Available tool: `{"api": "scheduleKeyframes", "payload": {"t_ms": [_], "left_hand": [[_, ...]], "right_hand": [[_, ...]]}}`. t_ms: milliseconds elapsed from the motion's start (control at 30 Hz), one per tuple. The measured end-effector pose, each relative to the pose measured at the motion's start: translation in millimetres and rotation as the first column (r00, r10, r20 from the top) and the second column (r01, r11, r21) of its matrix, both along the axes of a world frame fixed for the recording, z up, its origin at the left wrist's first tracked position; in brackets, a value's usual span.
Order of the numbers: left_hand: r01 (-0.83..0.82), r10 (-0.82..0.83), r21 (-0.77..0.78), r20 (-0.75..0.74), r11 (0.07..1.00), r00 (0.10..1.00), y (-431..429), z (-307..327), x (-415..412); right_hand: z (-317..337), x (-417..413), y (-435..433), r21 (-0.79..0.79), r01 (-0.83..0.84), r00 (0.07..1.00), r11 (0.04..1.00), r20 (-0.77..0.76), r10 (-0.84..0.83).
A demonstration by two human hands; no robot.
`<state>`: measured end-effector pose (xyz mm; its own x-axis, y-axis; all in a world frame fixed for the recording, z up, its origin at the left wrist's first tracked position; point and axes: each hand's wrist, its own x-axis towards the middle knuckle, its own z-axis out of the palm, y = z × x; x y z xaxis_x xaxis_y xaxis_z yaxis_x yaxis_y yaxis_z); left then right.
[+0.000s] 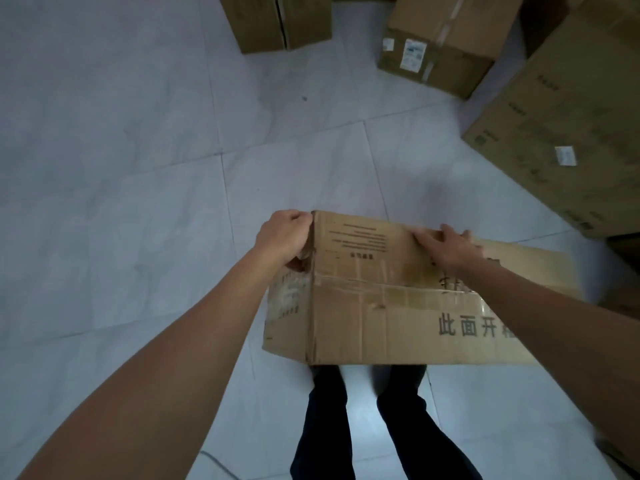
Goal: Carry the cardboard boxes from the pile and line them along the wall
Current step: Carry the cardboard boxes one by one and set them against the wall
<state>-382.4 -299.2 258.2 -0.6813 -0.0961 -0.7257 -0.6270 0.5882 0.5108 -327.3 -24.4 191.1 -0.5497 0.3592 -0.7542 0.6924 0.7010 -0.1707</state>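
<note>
Here, the left hand (285,237) curls round the left edge of the held box (381,306); the right hand (450,249) lies flat-fingered on top. Open floor (121,150) spreads nine to eleven o'clock; other boxes (561,133) crowd twelve to three.

Free passage is left across the pale grey tiled floor (138,150) at left and ahead. The far side is closed by a split-seamed brown cardboard box (273,22) and a white-labelled brown cardboard box (446,39) (with a gap between), the right by a large brown cardboard carton (568,126), the near middle by the held brown printed cardboard box (398,292).
</note>
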Motion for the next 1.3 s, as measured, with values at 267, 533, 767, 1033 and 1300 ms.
{"api": "scheduleKeyframes", "payload": {"t_ms": [267, 533, 767, 1033, 1300], "left_hand": [[0.132, -0.104, 0.244, -0.121, 0.961, 0.987, 136, 15, 17], [0.262, -0.259, 0.274, -0.045, 0.926, 0.965, 231, 23, 25], [0.427, -0.427, 0.108, -0.026, 0.898, 0.904, 254, -21, 1], [0.185, -0.187, 0.03, 0.152, 0.982, 0.971, 253, -92, -16], [0.015, -0.009, -0.03, 0.194, 0.999, 0.981, 239, -75, 2]], "right_hand": [[75, 11, 67, -0.197, 0.107, 0.95, 0.975, -0.269, -0.159], [100, 37, 144, -0.319, 0.316, 0.812, 0.893, -0.396, -0.429], [108, 63, 222, -0.411, 0.449, 0.663, 0.794, -0.442, -0.604], [105, 102, 327, -0.441, 0.63, 0.478, 0.639, -0.428, -0.767], [120, 97, 344, -0.579, 0.716, 0.348, 0.39, -0.188, -0.918]]}}
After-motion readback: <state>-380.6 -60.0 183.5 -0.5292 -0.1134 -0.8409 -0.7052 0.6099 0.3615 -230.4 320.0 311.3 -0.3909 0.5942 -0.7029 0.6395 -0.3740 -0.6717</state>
